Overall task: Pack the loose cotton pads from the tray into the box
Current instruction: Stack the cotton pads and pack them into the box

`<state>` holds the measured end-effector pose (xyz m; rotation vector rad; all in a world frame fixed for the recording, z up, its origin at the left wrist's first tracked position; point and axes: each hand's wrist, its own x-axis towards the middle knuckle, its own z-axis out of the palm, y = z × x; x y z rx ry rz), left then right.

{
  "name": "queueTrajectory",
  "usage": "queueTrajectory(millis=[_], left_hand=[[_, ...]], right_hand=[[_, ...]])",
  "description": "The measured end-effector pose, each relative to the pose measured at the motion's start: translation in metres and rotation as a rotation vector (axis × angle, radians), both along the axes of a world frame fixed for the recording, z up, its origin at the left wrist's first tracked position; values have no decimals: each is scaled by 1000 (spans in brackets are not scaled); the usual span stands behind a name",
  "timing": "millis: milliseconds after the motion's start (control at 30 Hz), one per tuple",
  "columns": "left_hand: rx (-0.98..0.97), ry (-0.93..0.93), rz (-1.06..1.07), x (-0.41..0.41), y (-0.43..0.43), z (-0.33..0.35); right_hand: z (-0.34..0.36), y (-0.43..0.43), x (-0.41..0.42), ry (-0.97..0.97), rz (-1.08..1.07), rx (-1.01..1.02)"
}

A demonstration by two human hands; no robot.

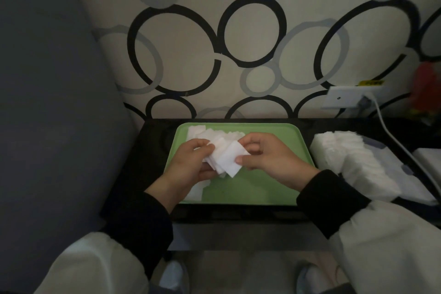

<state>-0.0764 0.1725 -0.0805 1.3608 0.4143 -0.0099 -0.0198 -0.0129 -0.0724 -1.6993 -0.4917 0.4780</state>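
Observation:
A green tray lies on a dark table in front of me. Loose white cotton pads lie at its far left, and a few more pads sit near its front left corner. Above the tray, my left hand grips a small stack of pads. My right hand pinches the top pad of that stack between thumb and fingers. To the right of the tray lies the box, with a long row of packed white pads showing in it.
The dark table stands against a wall with ring-patterned paper. A white wall socket with a cable running down sits at the right. A large grey cushion fills the left. My shoes show on the floor below.

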Motion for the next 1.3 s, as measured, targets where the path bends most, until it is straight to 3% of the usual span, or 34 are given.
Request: queueTrajectory(millis=[233, 567, 1300], left_hand=[[-131, -2, -27, 1, -12, 1], [-157, -10, -61, -4, -14, 6], [-273, -22, 68, -7, -6, 13]], right_hand=[[-4, 0, -1, 232, -121, 110], [-6, 4, -5, 96, -230, 17], [-9, -3, 5, 96, -208, 137]])
